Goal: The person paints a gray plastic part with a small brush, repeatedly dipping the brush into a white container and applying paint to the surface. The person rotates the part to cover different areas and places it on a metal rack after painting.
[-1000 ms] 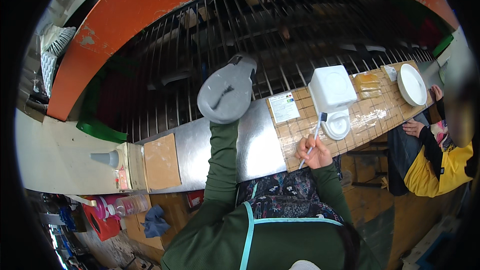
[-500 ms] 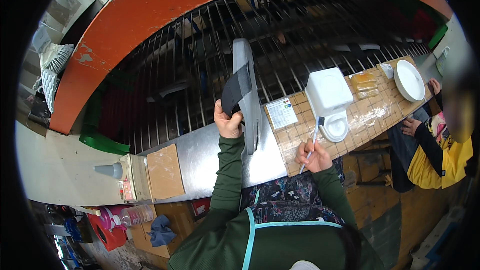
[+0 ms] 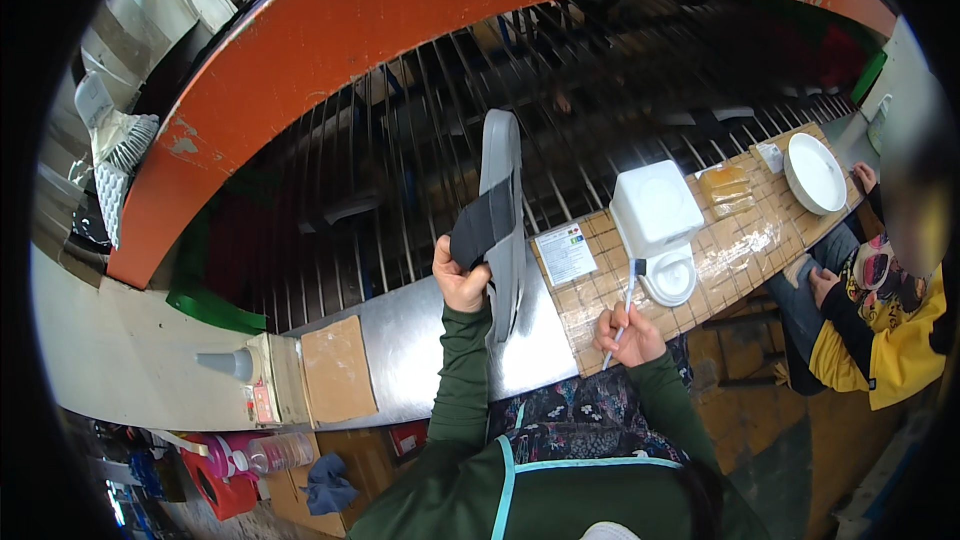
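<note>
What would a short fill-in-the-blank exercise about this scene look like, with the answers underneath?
1. The left hand holds a grey, flat-soled sandal with a broad ____ strap.
2. The right hand grips a slim white, dark-tipped brush by its ____.
3. The amber wrapped block lies ____ the boxy white plastic container and the shallow round white bowl.

Missing words: black; handle; between.
</note>
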A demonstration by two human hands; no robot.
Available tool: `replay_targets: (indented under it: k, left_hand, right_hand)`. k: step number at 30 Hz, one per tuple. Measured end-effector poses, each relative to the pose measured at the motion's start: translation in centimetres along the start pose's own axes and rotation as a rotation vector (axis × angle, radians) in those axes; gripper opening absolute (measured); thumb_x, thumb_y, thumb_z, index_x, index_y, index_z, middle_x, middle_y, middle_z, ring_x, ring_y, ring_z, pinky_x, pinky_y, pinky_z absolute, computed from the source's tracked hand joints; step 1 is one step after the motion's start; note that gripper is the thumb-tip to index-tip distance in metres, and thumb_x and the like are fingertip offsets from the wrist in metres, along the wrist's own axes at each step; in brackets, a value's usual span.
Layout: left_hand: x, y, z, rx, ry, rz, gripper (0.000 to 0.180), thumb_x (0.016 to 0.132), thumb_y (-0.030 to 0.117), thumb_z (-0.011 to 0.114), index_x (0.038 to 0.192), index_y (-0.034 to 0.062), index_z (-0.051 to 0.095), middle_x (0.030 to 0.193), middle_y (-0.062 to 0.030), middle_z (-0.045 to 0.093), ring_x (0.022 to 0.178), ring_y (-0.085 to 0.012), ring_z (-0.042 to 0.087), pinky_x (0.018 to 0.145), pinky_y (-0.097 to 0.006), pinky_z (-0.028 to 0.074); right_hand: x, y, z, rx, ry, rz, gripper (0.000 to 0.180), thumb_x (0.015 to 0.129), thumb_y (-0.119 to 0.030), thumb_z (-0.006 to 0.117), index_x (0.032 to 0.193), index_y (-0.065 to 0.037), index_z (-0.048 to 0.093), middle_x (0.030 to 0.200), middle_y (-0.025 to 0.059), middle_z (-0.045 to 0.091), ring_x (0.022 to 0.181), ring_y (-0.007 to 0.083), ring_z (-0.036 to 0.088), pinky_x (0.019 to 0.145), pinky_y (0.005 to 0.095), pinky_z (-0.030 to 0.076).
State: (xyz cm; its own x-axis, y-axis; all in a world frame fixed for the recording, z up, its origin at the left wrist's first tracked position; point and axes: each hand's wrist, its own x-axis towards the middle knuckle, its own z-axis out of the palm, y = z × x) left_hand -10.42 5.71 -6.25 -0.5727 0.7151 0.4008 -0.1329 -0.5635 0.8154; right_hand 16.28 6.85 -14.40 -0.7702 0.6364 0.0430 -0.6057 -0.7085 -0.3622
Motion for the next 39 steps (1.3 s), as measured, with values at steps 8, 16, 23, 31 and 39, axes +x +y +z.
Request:
replay_targets:
  k: [8,16,23,31,39]
  left_hand:
    - [-0.9,-0.9,-2.1,-0.278,-0.196,-0.187,0.033,0.075,0.006,0.058,0.107,0.0051,0.05,0.103,-0.0082,0.059,0.091,-0.0163,0.059,0.087,-0.03,0.046]
    - [-3.4,0.2,0.9,-0.665,0.035,-0.479,0.051,0.089,0.025,0.05,0.136,0.0105,0.037,0.131,-0.0109,0.049,0.117,-0.0267,0.05,0.103,-0.038,0.04]
    - [-1.9,-1.4,-0.3,-1.148,0.066,-0.551,0.053,0.096,0.036,0.042,0.141,0.0106,0.033,0.143,-0.012,0.037,0.13,-0.0319,0.038,0.114,-0.05,0.022]
    - [2.0,-5.3,-3.1,-0.549,0.204,-0.451,0.047,0.095,0.036,0.044,0.132,0.0077,0.045,0.127,-0.0158,0.051,0.116,-0.0331,0.049,0.102,-0.048,0.039]
    - [9.6,-11.9,-3.8,-0.186,0.349,-0.581,0.047,0.094,0.035,0.046,0.132,0.0067,0.046,0.127,-0.0165,0.051,0.115,-0.0325,0.05,0.101,-0.046,0.04]
  right_hand:
    - [-0.1,-0.1,0.1,0.008,0.025,0.019,0.037,0.099,-0.04,0.04,0.079,-0.01,0.047,0.091,0.0149,0.057,0.068,0.0196,0.044,0.069,0.032,0.038]
    - [-0.2,0.1,-0.1,-0.004,0.024,0.016,0.036,0.099,-0.039,0.04,0.079,-0.01,0.047,0.092,0.0149,0.058,0.069,0.0193,0.044,0.069,0.0317,0.039]
    - [-0.1,-0.1,0.0,-0.007,0.021,0.015,0.037,0.1,-0.038,0.035,0.08,-0.009,0.046,0.091,0.0152,0.058,0.068,0.0189,0.044,0.068,0.031,0.038]
    - [0.0,0.0,0.0,0.035,-0.024,0.022,0.037,0.1,-0.037,0.036,0.08,-0.009,0.048,0.091,0.0156,0.057,0.069,0.019,0.044,0.068,0.0308,0.039]
    - [0.1,-0.1,-0.1,0.012,-0.096,0.039,0.036,0.1,-0.038,0.038,0.08,-0.01,0.047,0.09,0.015,0.056,0.069,0.0199,0.046,0.069,0.0317,0.04]
